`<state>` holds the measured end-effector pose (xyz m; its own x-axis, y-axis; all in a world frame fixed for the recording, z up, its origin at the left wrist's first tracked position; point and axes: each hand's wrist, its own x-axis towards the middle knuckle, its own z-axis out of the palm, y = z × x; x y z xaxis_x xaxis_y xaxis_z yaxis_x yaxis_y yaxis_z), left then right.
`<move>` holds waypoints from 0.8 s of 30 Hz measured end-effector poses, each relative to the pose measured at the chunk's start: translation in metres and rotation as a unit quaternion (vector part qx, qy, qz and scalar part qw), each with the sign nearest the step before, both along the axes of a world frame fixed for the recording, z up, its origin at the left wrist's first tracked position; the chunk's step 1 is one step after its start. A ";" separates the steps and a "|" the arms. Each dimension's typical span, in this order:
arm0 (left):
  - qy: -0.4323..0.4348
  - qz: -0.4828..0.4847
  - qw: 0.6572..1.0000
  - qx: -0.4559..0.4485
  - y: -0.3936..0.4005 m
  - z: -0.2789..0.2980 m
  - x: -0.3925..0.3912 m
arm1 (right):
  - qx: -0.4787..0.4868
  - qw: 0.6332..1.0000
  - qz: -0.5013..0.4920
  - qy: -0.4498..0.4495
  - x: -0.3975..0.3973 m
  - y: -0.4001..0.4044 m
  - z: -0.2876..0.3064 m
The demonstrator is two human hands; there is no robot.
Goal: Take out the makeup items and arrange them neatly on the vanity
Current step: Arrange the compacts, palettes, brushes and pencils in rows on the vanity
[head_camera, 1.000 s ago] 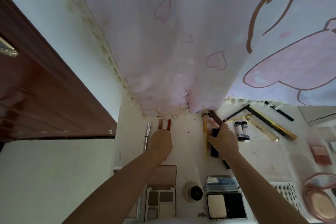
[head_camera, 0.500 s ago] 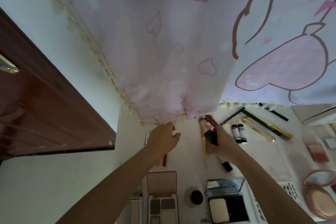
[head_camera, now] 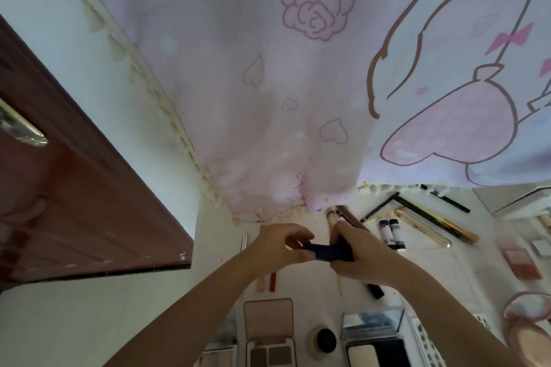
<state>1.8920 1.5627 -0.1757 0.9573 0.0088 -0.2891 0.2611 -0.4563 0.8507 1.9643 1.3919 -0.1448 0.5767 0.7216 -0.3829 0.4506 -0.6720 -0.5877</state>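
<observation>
A dark navy makeup tube (head_camera: 326, 251) is held level above the white vanity (head_camera: 220, 232). My left hand (head_camera: 278, 246) pinches its left end and my right hand (head_camera: 362, 253) grips its right end. Under the hands lie two thin sticks, one pale and one red (head_camera: 272, 279), a slim yellow brush handle (head_camera: 339, 284) and a black pencil end (head_camera: 376, 290). An open eyeshadow palette (head_camera: 269, 334), a round black-capped jar (head_camera: 325, 340) and an open powder compact (head_camera: 372, 340) sit in a row at the near edge.
A pink cartoon curtain (head_camera: 298, 98) hangs down to the vanity's back edge. To the right lie two small white tubes (head_camera: 392, 232), a gold tube (head_camera: 423, 226), long pencils (head_camera: 432, 217), a blush pan (head_camera: 521, 262) and a round pink compact (head_camera: 530, 334). A brown door (head_camera: 74, 202) stands at left.
My right hand lifted the navy tube off the vanity and turned it level. My left hand left the two sticks and came across to pinch the tube's left end. The camera tilted up.
</observation>
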 end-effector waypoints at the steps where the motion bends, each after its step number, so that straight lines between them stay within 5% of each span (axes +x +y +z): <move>1: -0.011 0.001 1.000 0.006 0.000 0.001 -0.001 | 0.014 1.000 -0.009 0.006 0.000 -0.002 0.002; 17: -0.111 -0.135 0.965 0.196 0.002 0.018 -0.009 | 0.142 0.981 -0.098 0.093 -0.004 -0.009 0.021; 24: -0.100 -0.007 0.982 0.157 0.046 0.015 -0.019 | 0.210 0.947 -0.228 0.088 0.027 -0.036 0.024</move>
